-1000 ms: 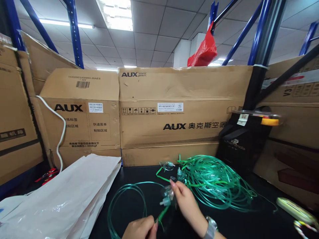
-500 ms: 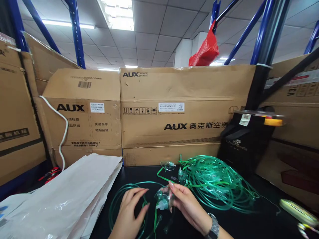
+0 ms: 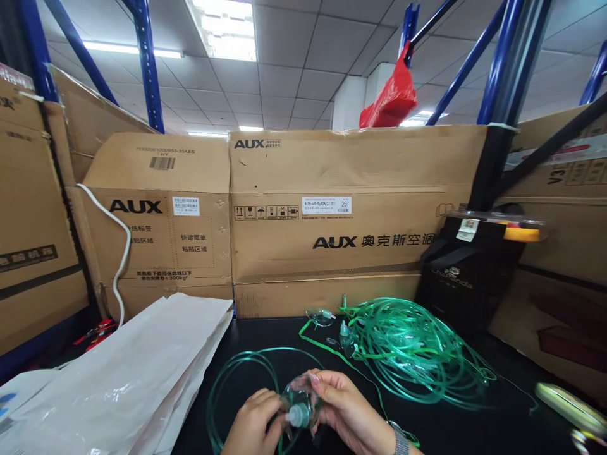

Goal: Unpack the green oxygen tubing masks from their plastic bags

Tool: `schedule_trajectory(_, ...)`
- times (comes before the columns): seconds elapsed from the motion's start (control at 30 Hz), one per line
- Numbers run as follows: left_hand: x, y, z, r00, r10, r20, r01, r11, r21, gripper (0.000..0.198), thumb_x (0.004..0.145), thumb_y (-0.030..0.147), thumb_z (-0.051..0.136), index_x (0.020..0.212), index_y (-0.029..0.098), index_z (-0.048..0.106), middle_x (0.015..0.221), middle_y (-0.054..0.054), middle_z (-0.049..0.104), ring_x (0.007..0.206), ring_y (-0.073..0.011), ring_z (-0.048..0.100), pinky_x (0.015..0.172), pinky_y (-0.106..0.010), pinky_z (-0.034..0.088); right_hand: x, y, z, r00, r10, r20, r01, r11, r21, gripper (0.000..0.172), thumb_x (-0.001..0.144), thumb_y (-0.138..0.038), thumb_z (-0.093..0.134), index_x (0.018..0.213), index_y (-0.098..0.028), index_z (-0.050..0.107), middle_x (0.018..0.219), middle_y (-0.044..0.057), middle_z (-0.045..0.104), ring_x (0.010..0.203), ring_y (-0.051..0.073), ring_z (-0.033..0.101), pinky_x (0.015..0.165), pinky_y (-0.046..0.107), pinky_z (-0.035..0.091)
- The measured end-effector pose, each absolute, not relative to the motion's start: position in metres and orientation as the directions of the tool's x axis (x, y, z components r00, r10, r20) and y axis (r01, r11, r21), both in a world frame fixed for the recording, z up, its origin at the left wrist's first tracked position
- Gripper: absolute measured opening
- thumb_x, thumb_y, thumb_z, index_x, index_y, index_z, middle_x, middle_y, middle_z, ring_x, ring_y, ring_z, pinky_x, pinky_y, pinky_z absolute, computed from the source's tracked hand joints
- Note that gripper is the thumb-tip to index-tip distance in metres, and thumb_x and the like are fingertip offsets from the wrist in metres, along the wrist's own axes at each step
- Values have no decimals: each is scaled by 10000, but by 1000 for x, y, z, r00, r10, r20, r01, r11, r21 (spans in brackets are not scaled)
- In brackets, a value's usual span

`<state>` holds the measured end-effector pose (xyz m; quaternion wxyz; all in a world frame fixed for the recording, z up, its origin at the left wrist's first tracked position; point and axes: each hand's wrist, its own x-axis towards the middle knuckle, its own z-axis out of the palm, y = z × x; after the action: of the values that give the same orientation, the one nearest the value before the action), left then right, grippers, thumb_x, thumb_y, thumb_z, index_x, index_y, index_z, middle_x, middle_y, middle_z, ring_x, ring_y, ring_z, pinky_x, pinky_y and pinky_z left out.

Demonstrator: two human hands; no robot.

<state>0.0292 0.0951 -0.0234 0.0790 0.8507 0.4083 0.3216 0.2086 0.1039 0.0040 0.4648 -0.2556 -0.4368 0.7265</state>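
Observation:
A clear oxygen mask point(image 3: 303, 395) with a pale green connector point(image 3: 298, 415) is between my hands, low in the middle of the view. My right hand point(image 3: 346, 407) grips the mask's right side, thumb on top. At its left edge my left hand point(image 3: 258, 420) has its fingers closed by the connector, seemingly pinching the mask; its fingertips are partly hidden. A loose coil of green tubing point(image 3: 215, 392) lies on the table behind and left of my left hand. From the back, a bright green strap point(image 3: 322, 344) runs down under my right wrist.
A big heap of green tubing point(image 3: 412, 354) lies to the right, with other masks point(image 3: 348, 338) at its left edge. White plastic bags point(image 3: 128, 366) cover the left side. Cardboard boxes point(image 3: 332, 164) wall off the back; a black bag point(image 3: 455, 278) stands at right.
My left hand has moved right and closed at the mask, its fingers apart before. The mask has shifted slightly left and down with my right hand. The green strap now extends right, under my wrist.

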Motion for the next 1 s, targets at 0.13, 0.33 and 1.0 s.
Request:
schedule_trajectory(0.13, 32, 91, -17, 542, 674, 503, 653, -714, 252, 199, 847, 167, 432, 687, 183, 551, 625, -9, 604, 621, -146, 561, 601, -236, 445, 214, 110, 11, -307, 952, -9, -593, -198, -780, 234, 660, -305, 741, 690, -96, 640, 642, 30, 614, 523, 86, 552, 474, 183, 444)
schedule_trajectory(0.33, 35, 86, -19, 604, 620, 500, 635, -754, 169, 205, 833, 159, 442, 653, 191, 534, 591, 6, 600, 577, -127, 559, 554, -204, 440, 242, 130, 22, -29, 999, -40, -702, -49, -711, 302, 477, -212, 838, 697, -155, 640, 598, -22, 603, 547, 94, 553, 535, 208, 463)
schedule_trajectory(1.0, 28, 85, 1, 273, 840, 469, 820, -458, 343, 380, 897, 393, 274, 742, 192, 557, 736, -49, 601, 707, -184, 598, 641, -293, 473, 232, 129, 4, -161, 973, 164, 79, 178, -981, 437, 699, -577, 572, 620, -150, 616, 668, 39, 548, 600, 153, 514, 521, 279, 445)
